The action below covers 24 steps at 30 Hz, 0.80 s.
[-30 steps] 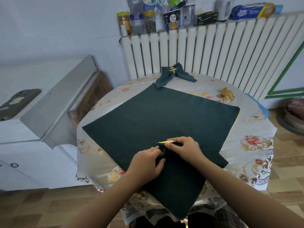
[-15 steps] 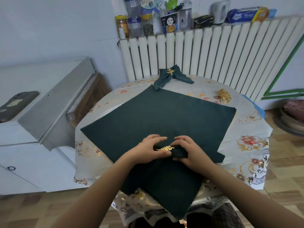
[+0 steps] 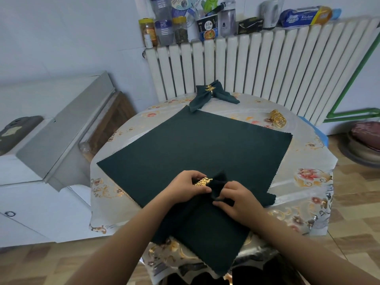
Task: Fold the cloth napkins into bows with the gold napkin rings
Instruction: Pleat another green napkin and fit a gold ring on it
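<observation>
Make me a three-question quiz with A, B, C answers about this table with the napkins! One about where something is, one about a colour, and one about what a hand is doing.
1. Where is the finished dark green napkin bow?
A. at the table's far edge, by the white radiator
B. on the floor
C. on the white cabinet

2. What colour is the flat square cloth napkin spread on the table?
A. red
B. dark green
C. yellow

3. What is the left hand doing?
A. lying flat
B. pointing at the wall
C. holding the gold leaf napkin ring

Answers: 1 A, the bow sits just in front of the radiator. 2 B, the cloth is deep green all over. 3 C, its fingers curl round the ring while the right hand pinches the gathered cloth.
</observation>
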Each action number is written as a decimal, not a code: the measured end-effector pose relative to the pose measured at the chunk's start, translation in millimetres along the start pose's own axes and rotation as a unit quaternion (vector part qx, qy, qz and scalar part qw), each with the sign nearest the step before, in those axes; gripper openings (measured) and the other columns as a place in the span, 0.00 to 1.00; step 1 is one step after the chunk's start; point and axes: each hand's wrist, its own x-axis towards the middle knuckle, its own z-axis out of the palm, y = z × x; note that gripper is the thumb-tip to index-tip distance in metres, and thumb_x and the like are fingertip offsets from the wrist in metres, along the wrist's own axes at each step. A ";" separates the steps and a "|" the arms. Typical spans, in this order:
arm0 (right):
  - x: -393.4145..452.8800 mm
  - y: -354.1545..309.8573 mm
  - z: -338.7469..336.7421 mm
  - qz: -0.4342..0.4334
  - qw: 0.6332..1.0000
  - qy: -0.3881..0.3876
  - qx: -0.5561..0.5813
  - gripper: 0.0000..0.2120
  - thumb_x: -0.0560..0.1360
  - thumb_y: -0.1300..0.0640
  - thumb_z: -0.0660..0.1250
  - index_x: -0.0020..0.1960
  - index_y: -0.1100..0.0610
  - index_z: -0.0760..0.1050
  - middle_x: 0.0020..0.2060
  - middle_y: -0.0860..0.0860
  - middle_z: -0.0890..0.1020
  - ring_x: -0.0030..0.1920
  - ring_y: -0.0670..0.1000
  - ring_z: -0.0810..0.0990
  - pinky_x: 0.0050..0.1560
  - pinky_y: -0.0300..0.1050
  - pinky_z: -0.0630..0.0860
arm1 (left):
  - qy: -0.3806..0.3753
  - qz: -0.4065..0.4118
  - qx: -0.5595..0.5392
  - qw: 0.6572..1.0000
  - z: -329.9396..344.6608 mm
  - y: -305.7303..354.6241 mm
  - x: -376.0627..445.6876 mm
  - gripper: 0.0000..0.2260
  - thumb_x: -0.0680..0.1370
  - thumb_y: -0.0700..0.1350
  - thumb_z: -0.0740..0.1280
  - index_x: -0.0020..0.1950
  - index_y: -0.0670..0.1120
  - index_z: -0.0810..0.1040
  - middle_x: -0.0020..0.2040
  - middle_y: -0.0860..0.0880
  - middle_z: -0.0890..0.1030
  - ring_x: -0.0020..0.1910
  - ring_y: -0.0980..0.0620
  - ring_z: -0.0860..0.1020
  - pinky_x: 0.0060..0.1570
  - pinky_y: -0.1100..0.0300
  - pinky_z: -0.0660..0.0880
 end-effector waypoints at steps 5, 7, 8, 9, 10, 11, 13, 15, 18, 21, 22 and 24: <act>2.9 -2.0 -3.7 0.061 0.996 0.017 0.061 0.12 0.73 0.48 0.68 0.35 0.52 0.75 0.40 0.43 0.73 0.42 0.41 0.73 0.45 0.31 0.68 | 0.037 0.019 0.009 0.999 -0.2 0.9 -0.7 0.17 0.72 0.47 0.73 0.59 0.50 0.78 0.52 0.55 0.80 0.53 0.58 0.77 0.57 0.61 0.73; 9.5 -4.3 -4.8 0.147 0.979 0.079 0.115 0.08 0.74 0.52 0.69 0.39 0.54 0.74 0.42 0.47 0.72 0.44 0.42 0.73 0.46 0.31 0.67 | 0.062 0.047 0.046 0.996 -3.3 2.8 -0.1 0.16 0.72 0.47 0.74 0.59 0.51 0.79 0.52 0.55 0.78 0.53 0.59 0.76 0.57 0.63 0.72; 14.0 -6.3 -5.6 0.190 0.969 0.102 0.124 0.06 0.74 0.53 0.69 0.43 0.55 0.74 0.44 0.48 0.71 0.45 0.42 0.73 0.48 0.33 0.69 | 0.067 0.061 0.078 0.993 -3.8 5.0 0.5 0.16 0.72 0.47 0.74 0.59 0.51 0.79 0.53 0.56 0.76 0.53 0.59 0.75 0.57 0.65 0.70; 18.8 -8.5 -5.9 0.230 0.958 0.105 0.131 0.08 0.74 0.53 0.69 0.49 0.55 0.73 0.48 0.48 0.70 0.46 0.43 0.73 0.51 0.36 0.70 | 0.070 0.073 0.105 0.989 -3.3 6.2 1.2 0.17 0.72 0.47 0.73 0.59 0.52 0.79 0.53 0.56 0.74 0.54 0.59 0.74 0.57 0.67 0.67; 24.3 -10.0 -6.6 0.267 0.949 0.090 0.140 0.13 0.74 0.52 0.69 0.55 0.55 0.72 0.52 0.49 0.69 0.50 0.45 0.73 0.55 0.38 0.71 | 0.072 0.082 0.118 0.987 -2.1 7.4 2.2 0.17 0.72 0.47 0.73 0.60 0.52 0.79 0.53 0.55 0.73 0.55 0.59 0.73 0.57 0.67 0.66; 29.5 -12.9 -8.5 0.298 0.941 0.062 0.147 0.18 0.75 0.51 0.68 0.62 0.55 0.69 0.56 0.49 0.68 0.54 0.47 0.73 0.58 0.40 0.70 | 0.073 0.086 0.123 0.986 -0.9 7.8 2.0 0.17 0.72 0.47 0.73 0.60 0.52 0.78 0.53 0.55 0.72 0.56 0.57 0.72 0.58 0.66 0.65; 40.9 -17.1 -12.7 0.346 0.923 0.014 0.170 0.19 0.76 0.48 0.66 0.64 0.55 0.70 0.58 0.51 0.72 0.57 0.51 0.74 0.59 0.45 0.71 | 0.095 0.112 0.126 0.981 -0.1 7.7 1.9 0.17 0.71 0.47 0.73 0.59 0.53 0.79 0.53 0.56 0.71 0.58 0.54 0.72 0.63 0.58 0.67; 47.9 -18.1 -15.4 0.353 0.900 0.017 0.255 0.10 0.76 0.50 0.65 0.51 0.56 0.75 0.48 0.52 0.81 0.51 0.53 0.79 0.55 0.50 0.76 | 0.154 0.144 0.128 0.969 -1.0 5.9 1.1 0.19 0.70 0.47 0.74 0.60 0.52 0.78 0.55 0.57 0.71 0.60 0.54 0.70 0.65 0.51 0.65; 52.6 -15.5 -22.7 0.338 0.856 0.095 0.379 0.09 0.77 0.55 0.66 0.44 0.60 0.75 0.43 0.56 0.82 0.47 0.57 0.81 0.55 0.58 0.76 | 0.251 0.091 0.070 0.961 -2.4 12.3 -5.3 0.29 0.71 0.53 0.73 0.70 0.52 0.68 0.63 0.55 0.65 0.64 0.58 0.63 0.67 0.58 0.59; 56.5 -17.5 -24.4 0.347 0.813 0.154 0.442 0.06 0.77 0.57 0.65 0.43 0.60 0.74 0.43 0.57 0.82 0.47 0.56 0.80 0.55 0.57 0.76 | 0.259 0.007 -0.011 0.966 -4.6 12.1 -10.8 0.31 0.72 0.55 0.71 0.71 0.51 0.63 0.65 0.53 0.63 0.64 0.55 0.67 0.61 0.61 0.66; 58.2 -18.9 -23.1 0.353 0.803 0.164 0.452 0.06 0.77 0.58 0.65 0.45 0.60 0.75 0.45 0.58 0.82 0.48 0.56 0.81 0.55 0.57 0.77 | 0.261 0.012 0.003 0.965 -4.4 10.2 -11.9 0.28 0.72 0.55 0.72 0.68 0.52 0.66 0.63 0.53 0.64 0.62 0.54 0.69 0.59 0.60 0.68; 60.0 -20.3 -18.9 0.363 0.791 0.177 0.460 0.05 0.78 0.58 0.64 0.46 0.60 0.74 0.46 0.57 0.82 0.51 0.58 0.80 0.56 0.58 0.77 | 0.268 0.035 0.038 0.962 -1.7 7.1 -11.5 0.22 0.70 0.55 0.73 0.61 0.52 0.72 0.56 0.55 0.67 0.57 0.55 0.70 0.54 0.63 0.68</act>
